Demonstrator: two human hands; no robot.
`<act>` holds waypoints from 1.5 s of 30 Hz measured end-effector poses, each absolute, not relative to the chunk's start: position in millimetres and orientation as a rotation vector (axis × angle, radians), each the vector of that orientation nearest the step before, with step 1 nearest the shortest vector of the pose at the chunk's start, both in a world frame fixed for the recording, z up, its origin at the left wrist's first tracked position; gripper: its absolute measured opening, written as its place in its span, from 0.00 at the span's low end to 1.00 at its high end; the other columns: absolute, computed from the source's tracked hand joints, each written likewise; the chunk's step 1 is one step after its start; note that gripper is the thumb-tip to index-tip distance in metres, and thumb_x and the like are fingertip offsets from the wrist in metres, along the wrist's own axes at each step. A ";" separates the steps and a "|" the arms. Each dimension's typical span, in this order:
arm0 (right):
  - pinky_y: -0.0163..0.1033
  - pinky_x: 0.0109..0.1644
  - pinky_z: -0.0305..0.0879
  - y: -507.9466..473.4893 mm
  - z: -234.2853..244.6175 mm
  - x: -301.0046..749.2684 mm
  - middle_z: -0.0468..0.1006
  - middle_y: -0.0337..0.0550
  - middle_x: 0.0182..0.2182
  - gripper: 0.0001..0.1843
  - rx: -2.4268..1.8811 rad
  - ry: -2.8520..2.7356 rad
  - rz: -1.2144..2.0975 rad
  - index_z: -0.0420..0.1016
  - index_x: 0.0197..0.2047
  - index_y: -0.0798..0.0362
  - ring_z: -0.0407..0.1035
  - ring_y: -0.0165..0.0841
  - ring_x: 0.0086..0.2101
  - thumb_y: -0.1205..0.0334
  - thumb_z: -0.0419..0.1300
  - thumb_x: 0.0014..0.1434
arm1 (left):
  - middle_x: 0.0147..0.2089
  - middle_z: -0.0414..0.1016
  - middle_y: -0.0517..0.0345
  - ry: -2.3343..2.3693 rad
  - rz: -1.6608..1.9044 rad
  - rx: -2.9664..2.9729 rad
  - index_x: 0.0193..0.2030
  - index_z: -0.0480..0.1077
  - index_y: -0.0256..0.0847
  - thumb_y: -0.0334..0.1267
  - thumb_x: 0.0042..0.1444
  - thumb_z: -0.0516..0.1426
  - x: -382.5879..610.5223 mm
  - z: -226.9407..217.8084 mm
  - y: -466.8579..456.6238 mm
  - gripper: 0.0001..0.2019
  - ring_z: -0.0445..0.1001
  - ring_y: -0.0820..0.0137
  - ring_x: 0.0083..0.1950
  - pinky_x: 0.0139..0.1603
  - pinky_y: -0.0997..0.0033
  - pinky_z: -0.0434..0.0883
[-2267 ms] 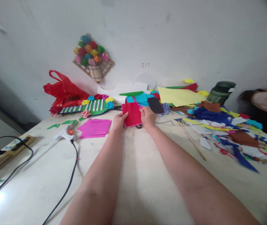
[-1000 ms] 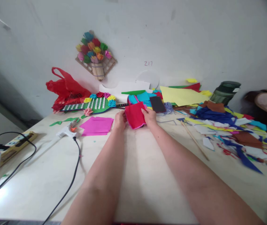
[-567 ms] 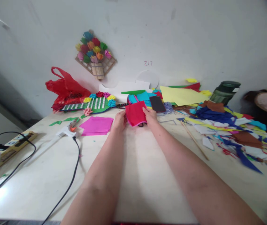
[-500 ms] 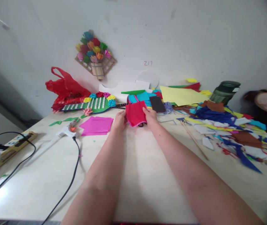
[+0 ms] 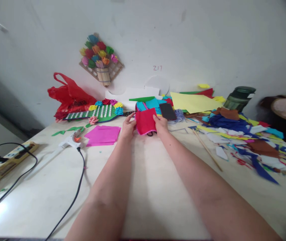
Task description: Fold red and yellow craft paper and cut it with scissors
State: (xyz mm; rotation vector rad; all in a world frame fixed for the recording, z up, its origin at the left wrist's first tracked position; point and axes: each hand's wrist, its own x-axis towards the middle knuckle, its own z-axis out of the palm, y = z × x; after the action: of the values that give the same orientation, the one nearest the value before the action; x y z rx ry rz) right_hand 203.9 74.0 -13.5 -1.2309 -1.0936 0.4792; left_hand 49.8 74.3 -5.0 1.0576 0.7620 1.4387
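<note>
On the head camera, I have the red square (image 5: 146,121) mid-table, soft and felt-like, a pink rim peeking out along its lower edge. The right hand (image 5: 162,125) is pinching its right side, thumb on top; the left hand (image 5: 128,126) sits just beside the left side, thumb and forefinger spread — whether a fingertip touches, I can't tell. A dark loop (image 5: 151,134) pokes out under the near edge.

To the left I see flat pink sheets (image 5: 102,136), loosely squared, then a hard white glue gun (image 5: 72,140) trailing a black cable (image 5: 78,187). Behind lies a green board (image 5: 105,113) with white strips and crumpled rosettes, against a shiny, creased red bag (image 5: 71,95).

To the right, a smooth black phone (image 5: 167,111) lies just behind the hand, a ball of yarn (image 5: 179,115) beside it. A slim wooden stick (image 5: 208,152) slants this side of ragged scraps (image 5: 263,147).

For room, I've got pale tabletop (image 5: 148,201) running between the forearms to the front edge — the cable bounds the left forearm's side, the stick and scraps the right's.
</note>
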 end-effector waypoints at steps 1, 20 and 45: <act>0.35 0.25 0.57 73.4 -12.6 203.6 0.67 0.38 0.17 0.20 -1.228 -1.043 0.528 0.71 0.23 0.56 0.62 0.31 0.22 0.46 0.53 0.50 | 0.21 0.68 0.66 0.771 1.441 1.072 0.53 0.65 0.39 0.30 0.34 0.59 49.9 -5.9 75.0 0.32 0.65 0.78 0.19 0.23 0.78 0.61; 0.37 0.29 0.60 75.7 -14.9 203.4 0.69 0.39 0.19 0.19 -1.227 -1.037 0.491 0.74 0.26 0.55 0.63 0.32 0.25 0.48 0.53 0.51 | 0.33 0.76 0.50 0.639 1.241 1.071 0.37 0.72 0.34 0.40 0.34 0.67 58.8 -2.7 64.4 0.20 0.75 0.64 0.35 0.36 0.67 0.69; 0.41 0.42 0.62 68.4 -5.8 209.1 0.77 0.48 0.36 0.16 -1.297 -1.465 0.173 0.74 0.40 0.55 0.69 0.37 0.35 0.55 0.55 0.52 | 0.26 0.75 0.53 0.722 1.347 0.986 0.26 0.70 0.36 0.30 0.30 0.60 56.5 -15.3 82.4 0.10 0.74 0.63 0.33 0.33 0.69 0.68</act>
State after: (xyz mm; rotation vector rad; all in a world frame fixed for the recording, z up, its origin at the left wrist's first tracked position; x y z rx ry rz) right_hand 209.1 68.4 -5.8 -1.2975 -1.4651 0.1730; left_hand 56.5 82.4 -15.3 0.9863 0.7218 1.3471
